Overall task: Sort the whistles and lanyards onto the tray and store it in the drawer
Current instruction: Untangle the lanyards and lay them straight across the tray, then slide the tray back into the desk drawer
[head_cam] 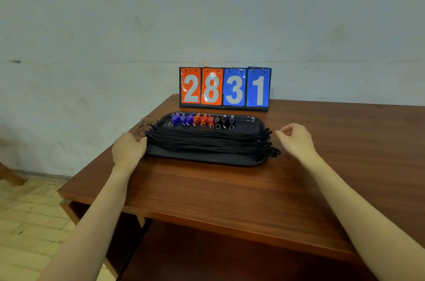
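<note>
head view: the dark tray (207, 161) is sitting toward the far left corner of the worktop (230, 188), just in front of a flip scoreboard (224, 87) reading 28 and 31. along the tray's far edge the whistles (202, 120) are lying in a row, blue, then orange, then dark. the black lanyards (207, 140) are lying in a bundle across the near half, their ends spilling over both short edges. the left hand (128, 149) is resting at the tray's left end, its fingers (142, 140) curling against the cord ends and rim; whether they are truly gripping is hard to tell. the right hand (296, 140) is hovering just beside the right end, loosely curled, holding nothing. the tray looks stiff and light, best taken by both short rims and kept level, since the soft cords may slide and the small whistles may skitter.
</note>
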`<state>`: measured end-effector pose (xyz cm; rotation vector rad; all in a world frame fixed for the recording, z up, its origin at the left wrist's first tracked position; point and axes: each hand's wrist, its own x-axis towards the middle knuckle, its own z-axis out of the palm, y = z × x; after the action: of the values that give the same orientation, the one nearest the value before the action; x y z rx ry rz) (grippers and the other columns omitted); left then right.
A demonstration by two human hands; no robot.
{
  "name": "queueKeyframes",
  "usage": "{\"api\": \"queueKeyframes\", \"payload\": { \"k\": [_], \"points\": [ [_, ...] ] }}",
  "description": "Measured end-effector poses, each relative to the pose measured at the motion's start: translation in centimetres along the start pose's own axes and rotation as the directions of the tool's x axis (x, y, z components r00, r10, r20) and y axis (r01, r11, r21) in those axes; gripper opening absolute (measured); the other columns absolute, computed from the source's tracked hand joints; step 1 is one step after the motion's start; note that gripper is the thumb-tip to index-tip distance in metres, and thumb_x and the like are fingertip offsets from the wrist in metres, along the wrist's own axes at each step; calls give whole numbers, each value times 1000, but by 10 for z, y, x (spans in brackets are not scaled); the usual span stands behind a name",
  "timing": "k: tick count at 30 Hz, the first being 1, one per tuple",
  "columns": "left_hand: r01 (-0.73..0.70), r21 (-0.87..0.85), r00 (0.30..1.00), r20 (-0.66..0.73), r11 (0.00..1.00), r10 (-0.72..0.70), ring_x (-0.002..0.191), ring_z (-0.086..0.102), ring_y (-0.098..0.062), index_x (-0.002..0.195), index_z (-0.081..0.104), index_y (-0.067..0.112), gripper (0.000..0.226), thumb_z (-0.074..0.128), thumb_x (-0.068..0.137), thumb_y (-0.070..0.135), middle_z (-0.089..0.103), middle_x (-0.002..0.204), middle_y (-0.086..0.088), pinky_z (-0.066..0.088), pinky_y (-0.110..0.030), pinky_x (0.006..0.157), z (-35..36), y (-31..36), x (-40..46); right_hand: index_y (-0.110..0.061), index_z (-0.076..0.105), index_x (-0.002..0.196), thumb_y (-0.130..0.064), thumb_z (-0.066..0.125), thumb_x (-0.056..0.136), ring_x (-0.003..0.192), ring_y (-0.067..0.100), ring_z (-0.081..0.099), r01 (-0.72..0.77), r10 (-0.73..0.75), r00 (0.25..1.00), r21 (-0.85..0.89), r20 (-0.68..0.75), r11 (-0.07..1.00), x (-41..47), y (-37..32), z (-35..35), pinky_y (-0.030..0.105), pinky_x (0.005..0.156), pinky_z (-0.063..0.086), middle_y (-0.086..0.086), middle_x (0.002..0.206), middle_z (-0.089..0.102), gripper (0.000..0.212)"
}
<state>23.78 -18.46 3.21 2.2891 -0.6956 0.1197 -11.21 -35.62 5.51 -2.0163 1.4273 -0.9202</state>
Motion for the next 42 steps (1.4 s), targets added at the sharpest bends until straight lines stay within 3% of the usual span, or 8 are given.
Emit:
{"api": "queueKeyframes", "payload": {
  "k": [4, 6, 8, 14, 18, 32, 38, 42],
  "points": [
    [-10, 10, 999, 38, 1000, 10, 64, 53, -30, 78, 67, -5, 36, 58, 91, 27, 63, 69, -16, 41, -33, 60, 0, 1, 2, 9, 60, 114, -19, 55, 94, 111, 37, 58, -91, 86, 993, 49, 86, 995, 18, -6, 5, 42, 93, 46, 25, 120, 61, 34],
    [-8, 28, 998, 58, 1000, 7, 63, 54, -30, 78, 68, -5, 36, 59, 91, 28, 62, 68, -16, 41, -32, 59, 1, 3, 3, 7, 67, 83, -18, 56, 93, 79, 38, 62, -99, 90, 991, 86, 102, 991, 30, -10, 9, 42, 74, 51, 27, 83, 65, 29],
    [-11, 61, 996, 86, 998, 5, 61, 53, -28, 78, 68, -5, 38, 59, 91, 29, 60, 65, -14, 40, -31, 57, 0, 5, 2, -12, 46, 57, -20, 57, 92, 50, 20, 43, -93, 84, 989, 70, 123, 993, 46, -12, 15, 30, 54, 38, 5, 53, 42, 38],
    [-64, 78, 992, 112, 995, 55, 84, 58, -33, 99, 69, -1, 24, 54, 95, 17, 68, 98, -20, 41, -31, 71, -4, 3, 0, -15, 41, 61, -24, 60, 90, 55, 17, 47, -71, 82, 977, -60, 197, 996, 84, -18, 32, 25, 45, 35, 2, 61, 43, 36],
    [-73, 77, 995, 74, 994, 67, 73, 50, -25, 93, 71, -1, 23, 55, 94, 15, 63, 84, -13, 39, -30, 68, -4, 5, -5, -6, 52, 86, -14, 60, 86, 67, 24, 56, -81, 103, 965, -103, 241, 991, 96, -17, 40, 25, 44, 38, 8, 77, 54, 11],
    [-151, 100, 987, 68, 983, 145, 61, 51, -28, 77, 63, -7, 27, 55, 92, 14, 61, 71, -20, 42, -38, 59, -6, -4, -9, -3, 48, 90, -5, 54, 83, 73, 28, 50, -151, 166, 980, -135, 106, 979, 79, -14, 45, 28, 56, 37, 11, 80, 51, 9],
    [-162, 61, 984, 85, 985, 157, 51, 46, -21, 78, 64, -8, 30, 52, 94, 14, 56, 62, -16, 35, -30, 48, -23, -6, -34, -11, 39, 66, -3, 51, 80, 62, 26, 43, -213, 222, 973, -115, 64, 970, 45, -6, 23, 27, 48, 31, 7, 65, 42, 21],
    [-206, 25, 976, 79, 978, 203, 58, 55, -26, 80, 64, -3, 26, 51, 95, 14, 64, 68, -18, 39, -32, 55, -40, -3, -70, -2, 59, 81, -5, 55, 81, 69, 28, 52, -235, 238, 971, -94, 25, 968, 11, 1, -4, 27, 59, 40, 14, 78, 57, 4]
  ]
}}
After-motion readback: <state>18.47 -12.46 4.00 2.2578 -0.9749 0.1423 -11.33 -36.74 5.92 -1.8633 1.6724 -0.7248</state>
